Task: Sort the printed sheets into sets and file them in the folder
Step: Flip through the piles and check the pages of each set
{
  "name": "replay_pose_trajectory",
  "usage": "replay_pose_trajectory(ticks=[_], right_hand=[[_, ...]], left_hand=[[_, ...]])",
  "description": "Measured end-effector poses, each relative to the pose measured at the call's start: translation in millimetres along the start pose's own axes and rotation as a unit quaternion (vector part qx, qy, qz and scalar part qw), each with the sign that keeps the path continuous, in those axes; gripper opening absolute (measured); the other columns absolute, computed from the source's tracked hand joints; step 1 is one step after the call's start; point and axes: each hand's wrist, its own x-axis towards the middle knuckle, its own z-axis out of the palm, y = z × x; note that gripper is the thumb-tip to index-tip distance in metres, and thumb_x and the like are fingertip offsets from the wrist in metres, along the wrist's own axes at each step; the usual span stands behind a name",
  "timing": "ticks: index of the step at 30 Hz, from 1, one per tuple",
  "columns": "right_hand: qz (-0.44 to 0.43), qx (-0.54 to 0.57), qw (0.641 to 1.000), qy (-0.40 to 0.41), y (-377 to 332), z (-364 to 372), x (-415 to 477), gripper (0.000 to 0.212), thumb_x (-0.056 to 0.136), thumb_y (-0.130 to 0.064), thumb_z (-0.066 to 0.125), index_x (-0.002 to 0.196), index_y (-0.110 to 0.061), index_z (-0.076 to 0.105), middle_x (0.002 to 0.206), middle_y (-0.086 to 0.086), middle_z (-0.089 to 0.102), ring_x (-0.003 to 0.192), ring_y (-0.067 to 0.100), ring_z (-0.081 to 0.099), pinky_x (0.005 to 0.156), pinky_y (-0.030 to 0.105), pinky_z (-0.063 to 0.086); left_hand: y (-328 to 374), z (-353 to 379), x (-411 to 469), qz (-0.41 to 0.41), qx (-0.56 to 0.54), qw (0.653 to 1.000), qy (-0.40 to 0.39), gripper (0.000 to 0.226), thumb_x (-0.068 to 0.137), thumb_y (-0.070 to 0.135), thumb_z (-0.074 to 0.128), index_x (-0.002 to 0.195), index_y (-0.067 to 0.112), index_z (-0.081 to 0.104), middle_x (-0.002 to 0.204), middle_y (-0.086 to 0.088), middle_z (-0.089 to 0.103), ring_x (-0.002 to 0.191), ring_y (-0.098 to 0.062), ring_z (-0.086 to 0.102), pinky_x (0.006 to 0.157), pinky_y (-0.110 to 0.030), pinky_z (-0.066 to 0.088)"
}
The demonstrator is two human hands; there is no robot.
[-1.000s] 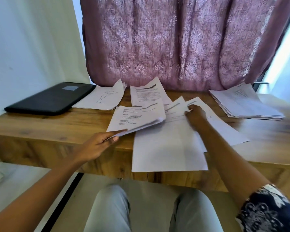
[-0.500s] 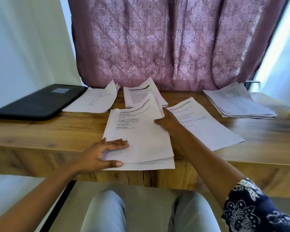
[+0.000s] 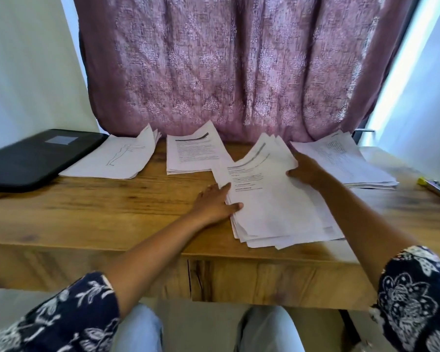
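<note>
Black folder lies shut, so filing seems not begun; left hand and right hand each grip an edge of the untidy sheet stack.

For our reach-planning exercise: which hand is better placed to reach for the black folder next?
Probably the left hand: it holds the left edge of the stack, the side toward the folder; the right hand grips its right edge, farther away.

You face a wooden desk against a curtained window.
Mauve patterned curtain behind it, pale wall on your left, bright daylight at the right.
</note>
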Motion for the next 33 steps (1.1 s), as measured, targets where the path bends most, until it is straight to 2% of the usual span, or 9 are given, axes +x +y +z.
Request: replay_pose_trajectory(ticks=[3, 9, 12, 15, 18, 20, 22, 28, 33], right_hand=[[0.017, -0.063, 0.998, -0.002, 12.1, 9.3, 1.4, 0.078, 0.082, -0.015, 0.069, 0.149, -0.017, 0.028, 0.148, 0.014, 0.038, 0.133, 0.033, 0.036, 0.108, 0.036, 0.03], [0.082, 0.082, 0.993, -0.021, 33.6, 10.2, 6.9, 0.069, 0.075, -0.024, 0.075, 0.137, -0.018, 0.044, 0.125, 0.009, 0.055, 0.114, 0.031, 0.052, 0.098, 0.044, 0.045], [0.12, 0.127, 0.984, -0.02, 28.7, 0.9, -5.2, 0.05, 0.078, -0.009, 0.074, 0.122, -0.007, 0.048, 0.105, 0.007, 0.055, 0.097, 0.024, 0.053, 0.085, 0.033, 0.043], [0.161, 0.187, 0.969, -0.028, 26.7, -6.8, -25.1, 0.048, 0.079, 0.001, 0.072, 0.114, -0.011, 0.043, 0.096, 0.005, 0.051, 0.091, 0.025, 0.053, 0.084, 0.038, 0.046], [0.189, 0.284, 0.939, -0.046, 26.2, -8.7, -43.1, 0.032, 0.079, 0.01, 0.067, 0.096, -0.009, 0.049, 0.087, 0.004, 0.055, 0.075, 0.022, 0.056, 0.073, 0.04, 0.051], [0.19, 0.275, 0.942, -0.019, 30.6, -8.7, -45.8, 0.037, 0.077, 0.011, 0.069, 0.104, -0.007, 0.052, 0.093, 0.007, 0.058, 0.08, 0.025, 0.057, 0.081, 0.043, 0.049], [0.191, 0.268, 0.944, 0.034, 37.5, -12.5, -43.1, 0.053, 0.075, 0.01, 0.07, 0.121, -0.006, 0.05, 0.105, 0.014, 0.057, 0.09, 0.029, 0.055, 0.08, 0.039, 0.047], [0.156, 0.254, 0.95, 0.089, 63.2, -44.9, -24.3, 0.058, 0.075, 0.005, 0.072, 0.128, -0.008, 0.051, 0.12, 0.018, 0.06, 0.103, 0.034, 0.058, 0.098, 0.049, 0.046], [0.142, 0.218, 0.96, 0.106, 77.7, -44.2, -4.7, 0.057, 0.079, 0.001, 0.071, 0.131, -0.008, 0.049, 0.128, 0.017, 0.057, 0.111, 0.034, 0.057, 0.101, 0.049, 0.044]], left_hand=[[-0.5, 14.8, 11.9, -0.024, 0.118, 0.993, -0.017, 0.074, 0.096, 0.065, 0.024, 0.155, 0.025, 0.006, 0.162, -0.011, -0.001, 0.149, -0.029, -0.001, 0.119, -0.045, 0.003], [-2.1, 18.6, 18.7, -0.027, 0.156, 0.987, -0.029, 0.07, 0.097, 0.062, 0.019, 0.155, 0.025, 0.001, 0.162, -0.009, -0.007, 0.149, -0.027, -0.007, 0.121, -0.045, 0.0], [-8.2, 15.7, 20.3, -0.017, 0.127, 0.991, -0.033, 0.068, 0.099, 0.058, 0.024, 0.155, 0.025, 0.004, 0.162, -0.006, -0.006, 0.149, -0.023, -0.007, 0.12, -0.041, -0.002], [-14.6, 13.3, 21.3, -0.007, 0.08, 0.996, -0.04, 0.067, 0.098, 0.056, 0.031, 0.155, 0.026, 0.009, 0.163, -0.002, -0.001, 0.149, -0.02, -0.006, 0.119, -0.038, -0.002], [-15.2, 8.1, 20.3, 0.012, 0.065, 0.997, -0.043, 0.065, 0.097, 0.057, 0.036, 0.153, 0.027, 0.02, 0.162, 0.0, 0.01, 0.149, -0.02, 0.004, 0.119, -0.039, 0.006], [-17.1, -0.4, 21.4, 0.026, 0.064, 0.998, -0.014, 0.059, 0.097, 0.054, 0.041, 0.148, 0.027, 0.032, 0.157, 0.001, 0.027, 0.144, -0.021, 0.024, 0.117, -0.038, 0.021], [-23.5, -11.4, 26.7, 0.032, 0.062, 0.997, 0.036, 0.054, 0.096, 0.051, 0.046, 0.144, 0.027, 0.038, 0.151, 0.001, 0.039, 0.137, -0.021, 0.037, 0.111, -0.037, 0.031], [-36.4, -25.5, 73.8, 0.076, 0.143, 0.985, 0.061, 0.054, 0.101, 0.041, 0.04, 0.151, 0.026, 0.026, 0.16, 0.0, 0.02, 0.148, -0.02, 0.015, 0.119, -0.042, 0.007], [-23.8, -23.7, 131.1, 0.131, 0.159, 0.978, 0.025, 0.051, 0.103, 0.037, 0.035, 0.152, 0.027, 0.023, 0.161, 0.002, 0.016, 0.149, -0.019, 0.01, 0.119, -0.041, 0.009]])
